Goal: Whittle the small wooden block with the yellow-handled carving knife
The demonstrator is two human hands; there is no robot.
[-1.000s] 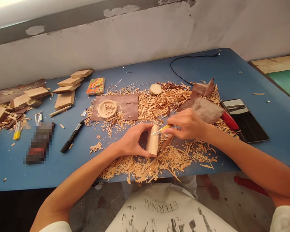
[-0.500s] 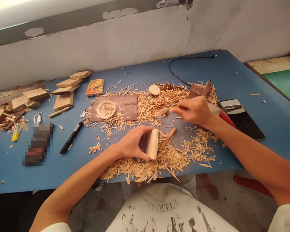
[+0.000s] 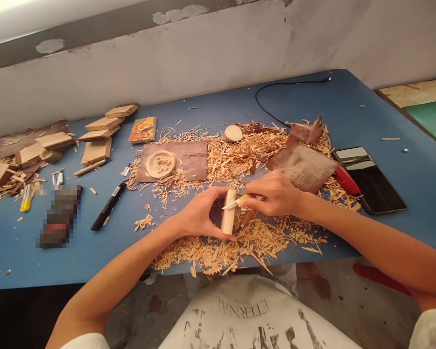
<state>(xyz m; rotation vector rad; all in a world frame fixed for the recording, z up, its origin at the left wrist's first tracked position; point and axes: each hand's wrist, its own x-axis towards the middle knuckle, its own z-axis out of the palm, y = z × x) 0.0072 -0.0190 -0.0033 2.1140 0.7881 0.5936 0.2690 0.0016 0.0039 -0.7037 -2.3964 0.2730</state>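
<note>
Between the thumb and fingers of my left hand (image 3: 199,213) a pale wood block (image 3: 228,223) is gripped by its two ends, just above the shavings. My right hand (image 3: 271,194) is closed around the yellow handle of a craft knife (image 3: 244,198). The knife's blade lies across the upper part of the block, pointing left. Wood shavings (image 3: 210,254) are heaped below both hands. Behind my right hand lies a brown sandpaper sheet (image 3: 305,167).
A carved round wood piece (image 3: 160,165) rests on another brown sheet (image 3: 192,160). A small log slice (image 3: 233,133) sits among shavings. To the right is a phone (image 3: 374,186) beside a red-handled tool (image 3: 347,182). A black marker (image 3: 108,206) and stacked wood blocks (image 3: 96,150) are at left.
My right hand has come left and nearer to me, bringing the knife blade onto the wood block. The left hand keeps its hold, with the block turned slightly.
</note>
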